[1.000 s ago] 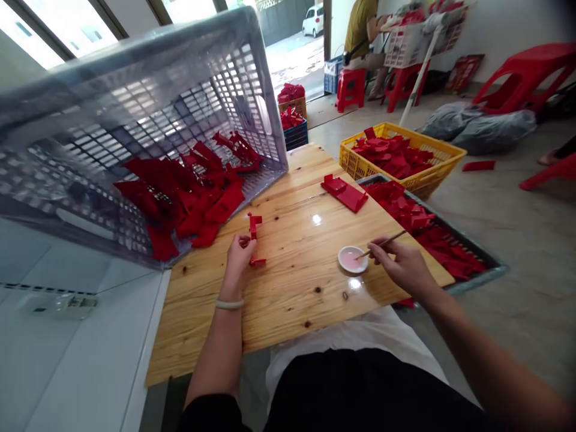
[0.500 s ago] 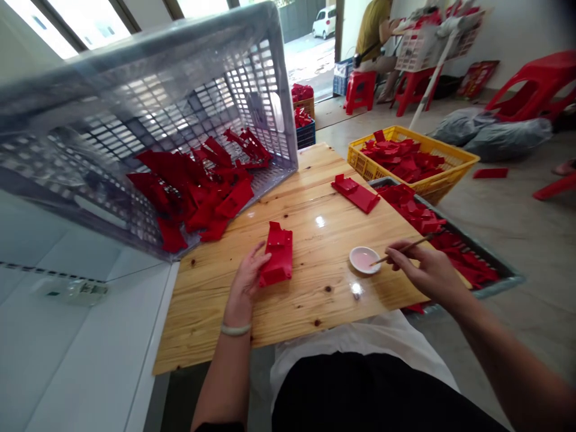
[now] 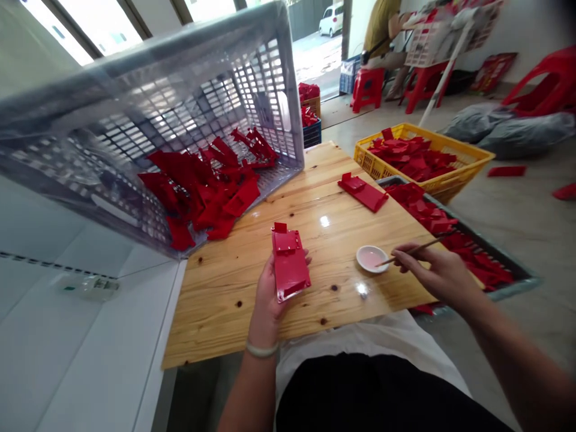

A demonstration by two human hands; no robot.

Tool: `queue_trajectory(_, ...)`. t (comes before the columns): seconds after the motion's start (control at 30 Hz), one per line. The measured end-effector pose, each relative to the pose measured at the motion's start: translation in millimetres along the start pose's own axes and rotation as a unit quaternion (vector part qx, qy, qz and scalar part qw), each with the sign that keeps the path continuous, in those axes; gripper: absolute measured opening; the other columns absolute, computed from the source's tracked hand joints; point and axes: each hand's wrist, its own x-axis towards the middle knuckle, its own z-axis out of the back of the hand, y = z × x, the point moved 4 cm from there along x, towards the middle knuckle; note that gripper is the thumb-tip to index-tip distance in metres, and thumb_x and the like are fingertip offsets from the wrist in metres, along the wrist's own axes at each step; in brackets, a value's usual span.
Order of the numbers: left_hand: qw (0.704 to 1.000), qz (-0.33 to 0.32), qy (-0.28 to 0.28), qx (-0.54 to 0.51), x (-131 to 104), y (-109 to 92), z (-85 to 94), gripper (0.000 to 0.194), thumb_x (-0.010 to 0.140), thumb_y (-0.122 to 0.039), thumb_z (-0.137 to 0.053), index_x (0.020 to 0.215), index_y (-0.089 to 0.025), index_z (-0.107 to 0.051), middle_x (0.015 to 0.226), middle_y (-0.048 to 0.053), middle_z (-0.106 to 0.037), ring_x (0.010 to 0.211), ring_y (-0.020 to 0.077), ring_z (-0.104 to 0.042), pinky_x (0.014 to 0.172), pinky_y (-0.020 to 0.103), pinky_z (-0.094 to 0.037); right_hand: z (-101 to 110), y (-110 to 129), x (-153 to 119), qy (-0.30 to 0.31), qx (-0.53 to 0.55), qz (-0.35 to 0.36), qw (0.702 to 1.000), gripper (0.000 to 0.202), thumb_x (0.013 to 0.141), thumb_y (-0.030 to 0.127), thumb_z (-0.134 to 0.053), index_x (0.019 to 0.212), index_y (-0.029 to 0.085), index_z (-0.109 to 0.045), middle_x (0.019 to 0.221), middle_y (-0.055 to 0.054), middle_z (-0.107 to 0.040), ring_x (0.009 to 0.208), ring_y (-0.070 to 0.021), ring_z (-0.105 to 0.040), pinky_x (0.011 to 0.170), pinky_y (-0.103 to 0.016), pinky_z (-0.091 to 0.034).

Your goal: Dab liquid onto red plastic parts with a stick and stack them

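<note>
My left hand (image 3: pixel 270 291) is closed around a flat red plastic part (image 3: pixel 290 261), its fingers wrapped under and along both sides. The part has a raised block and a tab at its far end. In my right hand (image 3: pixel 432 270) is a thin brown stick (image 3: pixel 411 249), pinched like a pen; whether it is a brush or a chopstick I cannot tell. Its tip is in a small white dish (image 3: pixel 372 260) of pinkish liquid. A similar red part (image 3: pixel 362 192) lies farther back on the wooden table (image 3: pixel 324 240).
A large grey crate (image 3: pixel 288 120) tipped on its side holds red parts at the left. A yellow crate (image 3: pixel 468 157) and a dark crate (image 3: pixel 517 291) of red parts stand to the right. Behind, a person (image 3: pixel 379 30) sits on a red stool (image 3: pixel 368 90).
My left hand has lifted the red part and turned it to face up, gripping it from beneath. The stick's tip stays in the dish. The view has shifted slightly.
</note>
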Motion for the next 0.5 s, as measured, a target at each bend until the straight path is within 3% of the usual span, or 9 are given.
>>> queue_trajectory(0.1, 0.999, 0.018, 0.02, -0.027, -11.2, 9.1, -18.6, 0.058, 0.112, -0.051, -0.035, 0.132, -0.008, -0.069, 0.124, 0.018, -0.079, 0.1, 0.0246, -0.079, 0.085, 0.036, -0.065, -0.6, 6.4, -4.4, -0.045, 0.063, -0.023, 0.997, 0.042, 0.089, 0.067, -0.073, 0.094, 0.026, -0.08, 0.079, -0.005, -0.079, 0.072, -0.0275, -0.077, 0.074, -0.043, -0.066)
queue_trajectory(0.2, 0.998, 0.032, 0.05, -0.037, -20.8, 22.9, -38.8, 0.065, 0.112, -0.055, -0.031, 0.128, -0.007, -0.072, 0.12, 0.02, -0.079, 0.098, 0.0249, -0.079, 0.084, 0.035, -0.063, -7.5, 27.6, -12.6, -0.058, 0.181, -0.059, 0.98, 0.036, 0.089, 0.06, -0.079, 0.102, 0.026, -0.081, 0.088, -0.006, -0.081, 0.086, -0.029, -0.08, 0.087, -0.046, -0.067)
queue_trajectory(0.33, 0.997, 0.045, 0.056, -0.031, -29.5, 37.7, -57.8, 0.076, 0.113, -0.055, -0.023, 0.117, -0.001, -0.076, 0.101, 0.021, -0.081, 0.082, 0.023, -0.078, 0.074, 0.031, -0.061, -24.2, 69.4, -24.2, -0.032, 0.29, -0.054, 0.955, 0.026, 0.089, 0.049, -0.084, 0.1, 0.026, -0.081, 0.089, -0.007, -0.081, 0.08, -0.0255, -0.08, 0.078, -0.039, -0.069)
queue_trajectory(0.5, 0.997, 0.053, 0.048, -0.038, -37.9, 45.4, -68.4, 0.079, 0.112, -0.059, -0.023, 0.106, -0.004, -0.079, 0.095, 0.02, -0.082, 0.077, 0.0234, -0.077, 0.071, 0.031, -0.06, -39.9, 97.8, -28.7, -0.055, 0.302, 0.011, 0.952, 0.012, 0.095, 0.038, -0.08, 0.1, 0.027, -0.08, 0.086, -0.003, -0.082, 0.074, -0.0217, -0.08, 0.074, -0.034, -0.07)
